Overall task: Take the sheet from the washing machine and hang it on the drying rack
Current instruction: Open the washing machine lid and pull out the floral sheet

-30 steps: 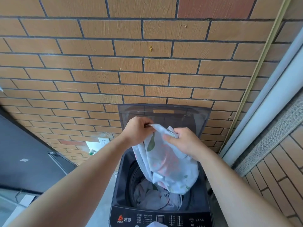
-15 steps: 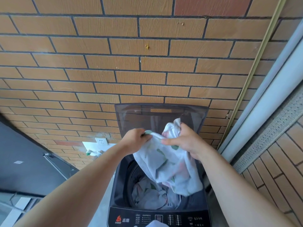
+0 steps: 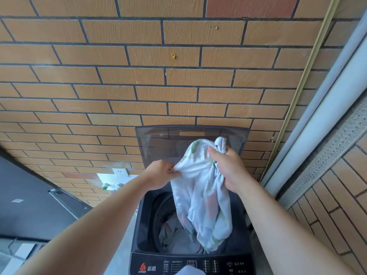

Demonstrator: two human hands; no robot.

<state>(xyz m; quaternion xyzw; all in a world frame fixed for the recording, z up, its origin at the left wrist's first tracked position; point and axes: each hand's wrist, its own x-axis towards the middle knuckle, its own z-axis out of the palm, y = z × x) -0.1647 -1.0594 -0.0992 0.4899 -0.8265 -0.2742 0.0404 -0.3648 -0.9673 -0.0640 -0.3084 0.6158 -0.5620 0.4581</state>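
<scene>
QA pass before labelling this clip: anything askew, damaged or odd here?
Nothing serious. The sheet is bunched, gripped by the left hand and right hand, its lower end hanging inside the washing machine. Only oddity: a small yellow blotch stuck on the brick wall.

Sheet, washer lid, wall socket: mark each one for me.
sheet (image 3: 200, 195), head view, on the middle of the hanging white cloth.
washer lid (image 3: 156, 143), head view, on the left part of the raised smoky panel.
wall socket (image 3: 120, 172), head view, on its white faceplate.
</scene>
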